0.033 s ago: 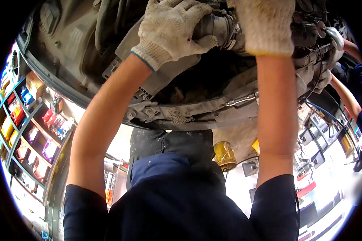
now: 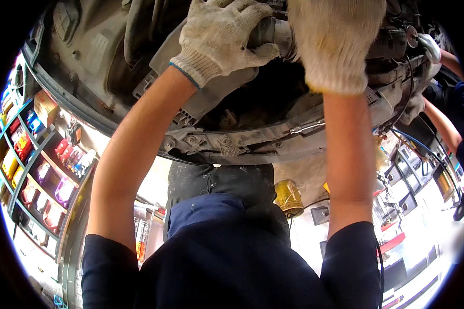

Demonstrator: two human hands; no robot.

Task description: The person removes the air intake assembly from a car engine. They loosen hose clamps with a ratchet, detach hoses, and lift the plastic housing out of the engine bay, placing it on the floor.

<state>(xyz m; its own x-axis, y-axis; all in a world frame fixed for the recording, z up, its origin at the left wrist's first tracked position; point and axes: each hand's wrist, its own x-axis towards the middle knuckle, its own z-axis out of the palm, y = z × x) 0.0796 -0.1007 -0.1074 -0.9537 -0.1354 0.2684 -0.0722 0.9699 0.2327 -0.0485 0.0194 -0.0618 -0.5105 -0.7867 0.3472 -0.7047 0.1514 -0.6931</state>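
In the engine bay, my left hand (image 2: pixel 224 38), in an off-white knit glove, is closed round a thick grey hose (image 2: pixel 263 34), thumb below and fingers over the top. Right of my grip, the hose meets a ribbed collar (image 2: pixel 284 40). My right hand (image 2: pixel 337 44), gloved likewise, is over the parts just right of that collar. Motion smears it and its fingers are hidden, so what it touches cannot be made out. A silver ratchet-like tool (image 2: pixel 307 127) lies on the front crossmember (image 2: pixel 252 140), partly behind my right forearm.
At the right edge, a co-worker's gloved hands (image 2: pixel 429 47) are at the same car. A yellow bucket (image 2: pixel 288 198) stands on the floor below. Shelving (image 2: pixel 36 177) with coloured containers is at left. A blue hose (image 2: pixel 415 141) hangs at right.
My right hand has come down toward me and slightly left, its cuff lower than before. My left hand keeps its hold on the hose.
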